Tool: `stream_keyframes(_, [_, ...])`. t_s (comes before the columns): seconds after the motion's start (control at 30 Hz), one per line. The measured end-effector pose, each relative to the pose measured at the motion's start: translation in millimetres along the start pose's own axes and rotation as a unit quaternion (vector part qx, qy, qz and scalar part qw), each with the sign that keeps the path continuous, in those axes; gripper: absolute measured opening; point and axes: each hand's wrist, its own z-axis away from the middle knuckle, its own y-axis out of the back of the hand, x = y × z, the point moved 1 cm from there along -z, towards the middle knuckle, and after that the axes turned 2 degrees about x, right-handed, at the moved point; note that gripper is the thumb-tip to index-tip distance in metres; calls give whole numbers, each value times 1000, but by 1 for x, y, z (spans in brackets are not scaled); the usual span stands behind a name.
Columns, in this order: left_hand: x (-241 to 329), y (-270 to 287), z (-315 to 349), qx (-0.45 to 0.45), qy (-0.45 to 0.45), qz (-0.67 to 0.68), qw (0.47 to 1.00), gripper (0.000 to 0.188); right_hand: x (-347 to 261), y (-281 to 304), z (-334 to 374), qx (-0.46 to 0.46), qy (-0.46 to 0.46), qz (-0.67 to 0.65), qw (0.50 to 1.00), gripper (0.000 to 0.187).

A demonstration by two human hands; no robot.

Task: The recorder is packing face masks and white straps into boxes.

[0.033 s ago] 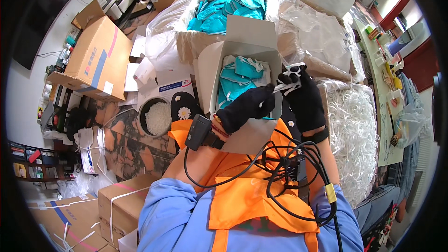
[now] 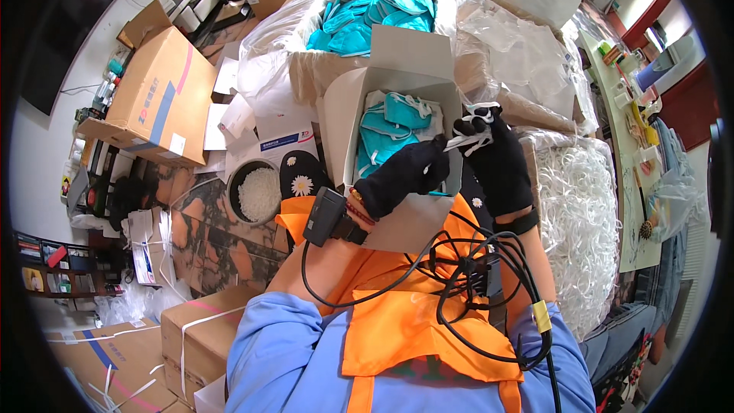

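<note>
Two black-gloved hands meet over the right edge of an open white box point(image 2: 410, 52) containing teal masks point(image 2: 386, 134). The left hand point(image 2: 403, 172), its forearm angling inward from the lower left, points rightward, fingertips pinching the end of some white straps point(image 2: 465, 140); the right hand point(image 2: 498, 164) rises nearly vertically, fingers curled around the same straps, which lie between both hands. Markings: the large brown carton point(image 2: 172, 80) at left carries a small coloured emblem with characters, blue and pink stripes and a white sticker; a white packet point(image 2: 306, 149) shows a blue panel with pale lettering; the lower-left carton point(image 2: 76, 356) bears a blue stripe and small characters.
</note>
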Motion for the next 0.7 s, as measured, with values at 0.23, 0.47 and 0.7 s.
stream_keyframes(0.23, [-7,1,-9,120,-112,-118,979,37,14,-5,0,30,63,89,994,26])
stream_keyframes(0.47, [-37,-35,-26,255,-81,-179,947,17,25,-11,-1,66,105,146,982,18])
stream_keyframes(0.7, [-30,-47,-17,247,-99,-339,902,19,31,5,-6,68,130,269,952,15])
